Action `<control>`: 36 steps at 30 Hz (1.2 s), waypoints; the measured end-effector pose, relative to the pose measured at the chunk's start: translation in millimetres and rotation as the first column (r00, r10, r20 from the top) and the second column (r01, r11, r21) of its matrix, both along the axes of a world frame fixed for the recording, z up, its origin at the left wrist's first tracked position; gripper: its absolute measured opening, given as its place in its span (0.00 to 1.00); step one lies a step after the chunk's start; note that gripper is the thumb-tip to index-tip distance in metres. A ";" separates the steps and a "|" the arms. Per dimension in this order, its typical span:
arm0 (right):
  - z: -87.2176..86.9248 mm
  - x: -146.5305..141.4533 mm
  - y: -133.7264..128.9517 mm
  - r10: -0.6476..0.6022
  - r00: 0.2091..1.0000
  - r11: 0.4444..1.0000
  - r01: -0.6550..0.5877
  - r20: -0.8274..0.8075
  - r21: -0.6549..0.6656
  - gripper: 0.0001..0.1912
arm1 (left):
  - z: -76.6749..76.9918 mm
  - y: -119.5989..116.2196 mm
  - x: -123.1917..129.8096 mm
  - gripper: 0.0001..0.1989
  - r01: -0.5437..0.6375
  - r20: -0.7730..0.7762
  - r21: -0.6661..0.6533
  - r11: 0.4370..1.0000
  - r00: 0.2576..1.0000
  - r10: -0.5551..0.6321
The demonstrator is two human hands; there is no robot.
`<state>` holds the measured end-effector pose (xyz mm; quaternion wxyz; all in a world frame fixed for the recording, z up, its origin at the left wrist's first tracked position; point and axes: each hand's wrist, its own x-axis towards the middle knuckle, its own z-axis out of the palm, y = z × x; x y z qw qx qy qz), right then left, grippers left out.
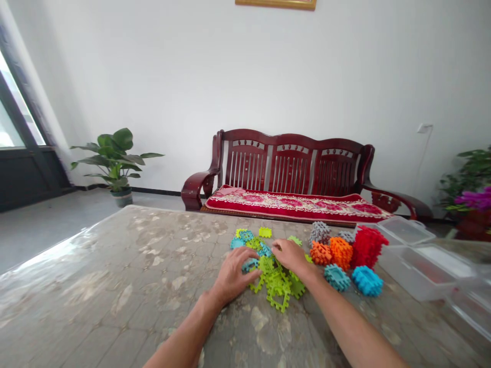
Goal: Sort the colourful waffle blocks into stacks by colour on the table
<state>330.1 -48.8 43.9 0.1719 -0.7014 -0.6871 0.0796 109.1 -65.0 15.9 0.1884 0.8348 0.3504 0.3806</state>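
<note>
Marble-look counter (115,286), red wooden bench (291,179) behind. My left hand (232,276) and right hand (291,255) both rest loosely curled on the green tile pile (278,283). Right of that pile: two orange stacks (332,252), one red stack (366,246), two clear bins (418,266).

Left hand (231,273) and right hand (290,254) resting on lime-green puzzle tiles (276,282) on a marbled table (115,286), orange, red, blue blocks (351,258) at three o'clock, wooden bench (291,176) at twelve.
</note>
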 end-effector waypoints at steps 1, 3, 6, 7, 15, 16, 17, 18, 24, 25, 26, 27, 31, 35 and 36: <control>1.3 -2.0 0.7 0.006 1.000 1.000 -0.006 -0.002 -0.007 0.16 | 1.6 -5.7 4.5 0.16 0.046 -0.022 0.020 0.999 0.999 -0.046; 2.4 -5.8 3.1 0.012 1.000 1.000 -0.012 -0.012 -0.024 0.16 | 3.4 -17.5 14.2 0.24 0.125 -0.072 0.046 0.991 0.990 -0.121; 1.4 -10.1 8.8 0.020 0.998 0.999 -0.023 -0.067 -0.044 0.15 | 2.2 -31.3 25.5 0.33 0.224 -0.184 0.031 0.974 0.959 -0.214; 0.6 -11.1 10.9 0.028 0.995 0.998 -0.032 -0.094 -0.050 0.14 | 1.3 -33.9 27.3 0.33 0.231 -0.212 0.020 0.973 0.952 -0.221; -4.6 -18.8 19.4 0.146 0.922 0.985 -0.167 -0.358 -0.029 0.20 | -2.0 -23.7 19.9 0.22 0.155 -0.234 0.028 0.988 0.961 -0.144; -4.2 -19.9 19.5 0.156 0.910 0.984 -0.179 -0.384 -0.025 0.21 | -2.7 -22.3 19.5 0.22 0.147 -0.233 0.034 0.989 0.963 -0.135; -3.5 -20.9 19.7 0.163 0.900 0.982 -0.188 -0.404 -0.023 0.23 | -3.5 -21.4 19.3 0.22 0.142 -0.231 0.037 0.989 0.964 -0.130; -2.7 -21.9 19.9 0.167 0.894 0.981 -0.194 -0.416 -0.023 0.24 | -4.2 -21.0 19.5 0.21 0.140 -0.226 0.038 0.989 0.966 -0.128; 2.0 -25.4 17.3 0.117 0.944 0.990 -0.135 -0.309 -0.039 0.19 | -3.7 -19.6 19.6 0.12 0.079 -0.210 0.011 0.997 0.975 -0.075; 2.9 -26.1 15.3 0.105 0.957 0.991 -0.123 -0.271 -0.051 0.16 | -3.2 -18.7 18.8 0.10 0.042 -0.211 0.001 0.999 0.977 -0.041; 3.9 -27.2 13.0 0.093 0.968 0.992 -0.111 -0.232 -0.065 0.14 | -2.7 -17.4 17.8 0.10 -0.004 -0.211 -0.013 1.000 0.978 0.001; 5.2 -28.6 10.6 0.079 0.978 0.992 -0.096 -0.194 -0.080 0.12 | -2.4 -16.0 16.6 0.10 -0.059 -0.207 -0.026 0.998 0.977 0.053; 11.0 -36.6 3.0 0.014 0.998 0.993 -0.021 -0.062 -0.114 0.10 | -1.2 -9.8 11.4 0.09 -0.289 -0.190 -0.064 0.955 0.943 0.273; 13.3 -45.0 2.7 -0.031 1.000 0.992 0.030 -0.005 -0.122 0.10 | 0.1 -6.4 9.0 0.10 -0.440 -0.221 -0.121 0.890 0.886 0.408; 13.0 -46.6 3.5 -0.036 0.999 0.992 0.036 -0.004 -0.123 0.10 | 0.4 -6.2 9.1 0.11 -0.460 -0.243 -0.137 0.877 0.874 0.421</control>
